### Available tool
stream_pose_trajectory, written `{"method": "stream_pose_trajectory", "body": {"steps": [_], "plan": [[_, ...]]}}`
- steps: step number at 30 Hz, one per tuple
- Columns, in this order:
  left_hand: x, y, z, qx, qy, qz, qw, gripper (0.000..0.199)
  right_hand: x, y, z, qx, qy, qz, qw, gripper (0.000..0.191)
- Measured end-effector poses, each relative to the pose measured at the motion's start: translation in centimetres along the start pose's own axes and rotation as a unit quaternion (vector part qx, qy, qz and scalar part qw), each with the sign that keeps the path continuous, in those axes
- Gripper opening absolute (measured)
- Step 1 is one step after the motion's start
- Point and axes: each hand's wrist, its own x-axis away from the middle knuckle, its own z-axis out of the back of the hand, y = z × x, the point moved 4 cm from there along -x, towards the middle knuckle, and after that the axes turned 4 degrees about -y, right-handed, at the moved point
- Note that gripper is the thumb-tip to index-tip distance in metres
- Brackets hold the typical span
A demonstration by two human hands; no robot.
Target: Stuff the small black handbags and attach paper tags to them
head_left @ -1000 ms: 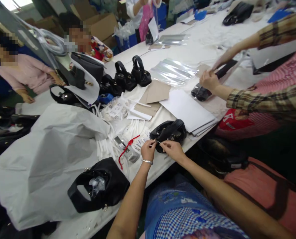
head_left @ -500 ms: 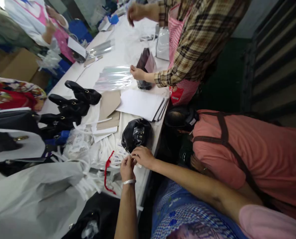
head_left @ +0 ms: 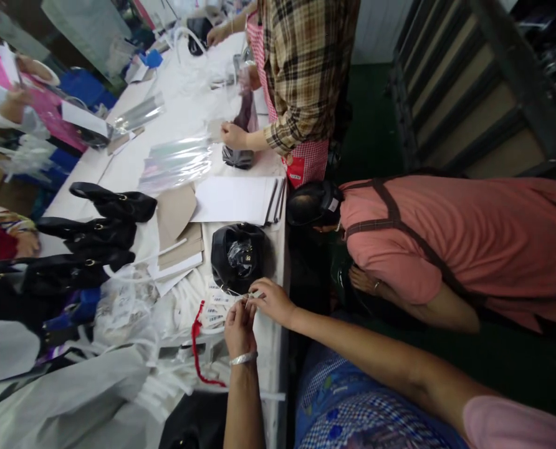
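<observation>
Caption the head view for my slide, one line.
Left hand and right hand pinch a thin string beside a black bag, red cord nearby.

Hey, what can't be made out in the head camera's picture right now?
All in the head view:
Whether the left hand also grips the thin, pale strip at the right hand: fingers cover it.
Print on the flat white barcode labels: too small and blurred.
Full shape of the soft black bag below: cut off by the bottom edge.
</observation>
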Motion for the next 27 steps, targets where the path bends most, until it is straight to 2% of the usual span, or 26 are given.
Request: {"method": "stream_pose_trajectory", "body": {"steps": [4, 7, 10, 15, 20, 24, 27], "plan": [[0.1, 0.3, -0.2, 0.047, -0.018, 0.022, 0.998, 0.003, 0.5, 0.7, -0.4, -0.096, 0.040, -0.081, 0.991, 0.023], [-0.1, 0.4, -0.5, 0.081, -0.042, 0.038, 0.995, 0.003, 0.6, 1.2, -1.5, -0.220, 0.017, -0.128, 0.967, 0.028], [-0.3, 0.6, -0.3, 0.115, -0.039, 0.046, 0.992, 0.008, 0.9, 1.1, -2.3, -0.269, -0.009, -0.132, 0.954, 0.030], [-0.6, 0.7, -0.1, 0.153, -0.049, 0.051, 0.986, 0.014, 1.2, 0.9, -2.5, -0.241, -0.005, -0.126, 0.962, 0.031], [-0.8, 0.5, 0.0, 0.143, -0.067, 0.054, 0.986, 0.012, 1.1, 0.7, -2.2, -0.163, 0.007, -0.112, 0.980, 0.019], [-1.0, 0.8, 0.5, 0.090, -0.065, 0.056, 0.992, 0.005, 0.9, 0.0, -1.6, -0.102, 0.029, -0.084, 0.991, 0.012], [-1.1, 1.7, 1.5, 0.024, -0.029, 0.036, 0.999, 0.012, 0.6, -0.1, -1.3, -0.114, 0.027, -0.089, 0.989, 0.015]]}}
